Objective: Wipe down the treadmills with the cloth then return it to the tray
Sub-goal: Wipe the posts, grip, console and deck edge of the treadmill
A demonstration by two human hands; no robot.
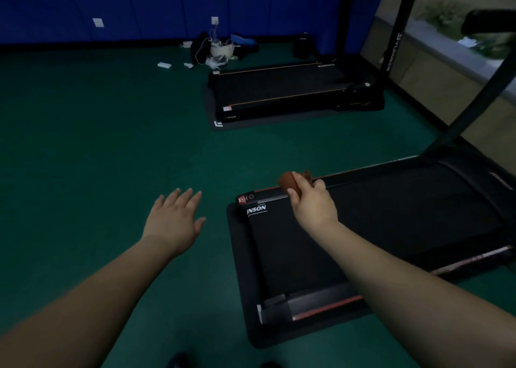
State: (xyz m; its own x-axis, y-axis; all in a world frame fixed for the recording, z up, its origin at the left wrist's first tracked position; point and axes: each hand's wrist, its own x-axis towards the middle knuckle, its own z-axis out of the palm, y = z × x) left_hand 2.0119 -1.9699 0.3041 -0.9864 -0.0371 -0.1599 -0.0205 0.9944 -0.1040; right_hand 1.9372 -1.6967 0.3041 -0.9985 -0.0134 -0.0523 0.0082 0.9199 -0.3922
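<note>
Gripping brown cloth (290, 183) in right hand (312, 204) fingers, over near treadmill (391, 214) side rail; left hand (173, 221) spread, empty.

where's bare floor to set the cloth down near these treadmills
Bare green floor runs left of the near black treadmill and between it and the far black treadmill. It is crowded by the blue wall, around the pile of cables and bags.

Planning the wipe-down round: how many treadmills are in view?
2. The near treadmill lies under the right hand holding the cloth; the far treadmill stands by the blue wall. Others may be outside the frame.
</note>
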